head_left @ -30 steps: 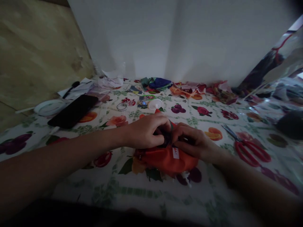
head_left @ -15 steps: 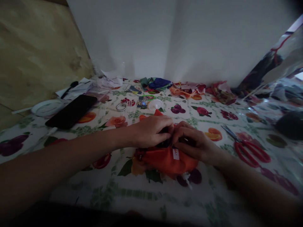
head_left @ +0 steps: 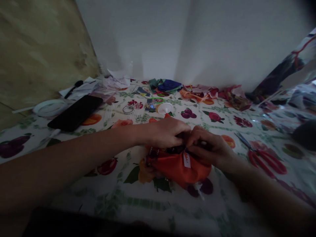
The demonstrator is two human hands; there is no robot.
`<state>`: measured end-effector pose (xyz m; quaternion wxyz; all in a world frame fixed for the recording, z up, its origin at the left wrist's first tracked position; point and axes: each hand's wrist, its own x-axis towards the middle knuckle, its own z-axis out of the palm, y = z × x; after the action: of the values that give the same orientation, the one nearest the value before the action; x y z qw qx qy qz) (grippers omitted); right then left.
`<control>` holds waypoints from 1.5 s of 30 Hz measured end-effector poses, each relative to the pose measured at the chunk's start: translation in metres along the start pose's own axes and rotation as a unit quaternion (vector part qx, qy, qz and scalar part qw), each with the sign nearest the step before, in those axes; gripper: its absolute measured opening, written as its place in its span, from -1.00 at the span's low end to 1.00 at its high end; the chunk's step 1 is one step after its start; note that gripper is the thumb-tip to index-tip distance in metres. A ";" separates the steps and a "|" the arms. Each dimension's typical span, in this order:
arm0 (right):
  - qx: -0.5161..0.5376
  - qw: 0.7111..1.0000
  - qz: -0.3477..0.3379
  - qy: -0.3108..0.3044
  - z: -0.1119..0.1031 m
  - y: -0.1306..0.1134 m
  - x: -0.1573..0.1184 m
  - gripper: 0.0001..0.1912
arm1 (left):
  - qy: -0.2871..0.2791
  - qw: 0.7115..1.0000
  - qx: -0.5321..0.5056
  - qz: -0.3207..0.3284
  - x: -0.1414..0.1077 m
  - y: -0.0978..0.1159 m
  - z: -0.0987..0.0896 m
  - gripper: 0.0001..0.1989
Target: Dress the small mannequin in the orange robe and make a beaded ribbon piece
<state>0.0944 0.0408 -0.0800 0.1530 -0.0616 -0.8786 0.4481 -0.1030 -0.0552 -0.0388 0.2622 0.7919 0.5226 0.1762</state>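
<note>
An orange-red cloth piece [head_left: 177, 169] with a white tag [head_left: 187, 160] and small beads along its edges lies bunched on the flowered tablecloth. My left hand [head_left: 170, 131] is closed over the cloth's dark upper opening, its fingertips partly hidden. Touching it from the right, my right hand [head_left: 208, 146] pinches the cloth's upper edge just above the tag. Whether a needle or thread is between the fingers is too small to tell. Red-handled scissors [head_left: 266, 161] lie to the right of my right hand.
A black phone [head_left: 75, 113] lies at the left beside a white round lid [head_left: 49, 108]. Behind the hands are a white dish [head_left: 165, 108], bead packets [head_left: 150, 104] and a tape roll [head_left: 128, 109]. Blue-green fabric [head_left: 168, 86] and orange scraps [head_left: 199, 94] lie along the wall.
Both hands and the orange cloth have shifted slightly to the right in view. More of the beaded left edge and dark opening shows below my left hand.
</note>
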 end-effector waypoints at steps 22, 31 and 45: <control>-0.090 0.994 -0.030 0.062 0.013 0.001 0.002 -0.90 | -0.011 0.989 -0.145 -0.017 0.010 -0.015 0.001 -0.89; -0.062 0.994 0.049 0.069 0.015 0.000 0.003 -0.80 | 0.006 0.988 -0.156 -0.015 0.007 -0.022 0.004 -0.91; 0.175 0.959 0.217 0.056 0.016 0.001 0.012 -0.61 | 0.079 0.974 -0.203 -0.056 -0.005 -0.020 0.009 -0.80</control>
<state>0.0779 0.0324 -0.0868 0.1092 -0.2476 -0.7421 0.6132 -0.1153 -0.0557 -0.0580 0.3849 0.6753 0.5385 0.3253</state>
